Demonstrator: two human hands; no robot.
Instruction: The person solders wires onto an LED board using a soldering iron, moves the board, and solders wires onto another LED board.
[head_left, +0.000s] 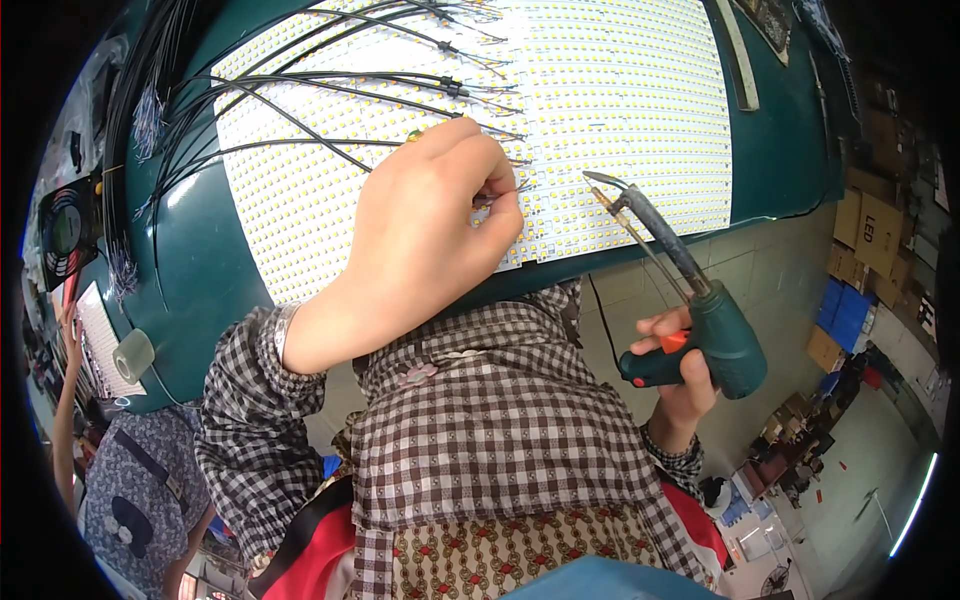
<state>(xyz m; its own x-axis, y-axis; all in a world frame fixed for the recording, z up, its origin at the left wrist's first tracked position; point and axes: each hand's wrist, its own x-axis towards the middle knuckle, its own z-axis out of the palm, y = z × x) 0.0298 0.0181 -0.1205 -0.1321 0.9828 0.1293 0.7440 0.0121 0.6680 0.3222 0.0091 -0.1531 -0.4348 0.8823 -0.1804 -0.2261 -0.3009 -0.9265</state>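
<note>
A large white board [640, 110] set with rows of small yellow LEDs lies on the green table. Black cables [330, 80] cross its left half, and their thin coloured wire ends reach the middle seam. My left hand [425, 215] is over the board with thumb and fingers pinched together on a thin wire end at that seam; the fingers partly hide it. To the right, my right hand [685, 375] grips the handle of a green soldering gun [725, 340] with a red trigger. Its bent tip points up-left, above the board's lower right part and apart from my left hand.
A bundle of black cables [117, 170] with frayed coloured ends hangs along the table's left side. Near it are a roll of tape [133, 356] and a black fan [68, 228]. A co-worker's arm [66, 400] shows at far left. Cardboard boxes [868, 225] stand at right.
</note>
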